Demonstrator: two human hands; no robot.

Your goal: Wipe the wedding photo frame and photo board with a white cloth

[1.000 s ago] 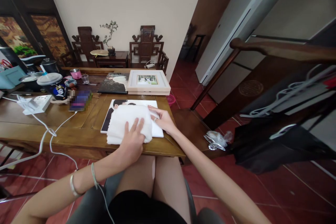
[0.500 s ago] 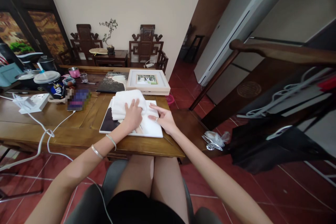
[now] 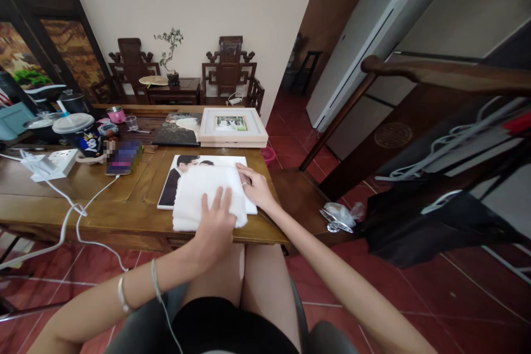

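Note:
A folded white towel (image 3: 194, 202) lies over a photo panel (image 3: 167, 194) on the wooden table, its near edge reaching past the panel toward me. My left hand (image 3: 215, 232) presses flat on the towel's near half with fingers spread. Beside the towel's right edge, my right hand (image 3: 259, 188) rests on the panel's right side, fingers stretched out and partly overlapping. Two heads and a dark suit show on the panel's uncovered part; the towel hides the rest.
Behind the panel stand a white framed photo (image 3: 233, 128) and a dark photo board (image 3: 178, 129). To the left are a phone (image 3: 122, 158) on a cable, a lidded cup (image 3: 83, 134) and a power strip (image 3: 62, 163). A wooden chair (image 3: 394, 135) stands at the right.
My left hand has slid the towel toward me, from the panel's upper part down over its near edge. The pictured heads now show. My right hand stays near the panel's right side.

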